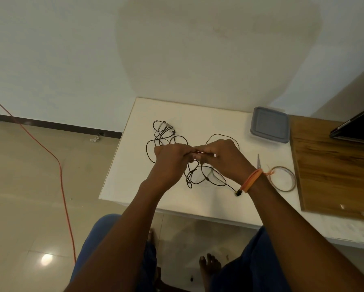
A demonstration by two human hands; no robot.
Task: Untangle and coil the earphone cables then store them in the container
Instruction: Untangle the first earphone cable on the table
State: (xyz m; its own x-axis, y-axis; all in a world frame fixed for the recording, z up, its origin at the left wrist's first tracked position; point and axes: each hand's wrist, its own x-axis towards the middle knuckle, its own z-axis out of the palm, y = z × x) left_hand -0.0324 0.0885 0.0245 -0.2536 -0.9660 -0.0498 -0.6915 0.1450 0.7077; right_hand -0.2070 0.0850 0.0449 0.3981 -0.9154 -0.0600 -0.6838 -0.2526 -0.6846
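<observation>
Head view: thin black earphone cables [166,137] sprawl in tangled loops.

No text, label, brand, number or sign can be read anywhere in the picture; no object on the desk [134,165] shows readable writing.

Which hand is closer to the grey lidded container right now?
Right. The right hand is just left of and nearer the viewer than the container; the left hand is farther left, beyond the right, on the cables.
</observation>
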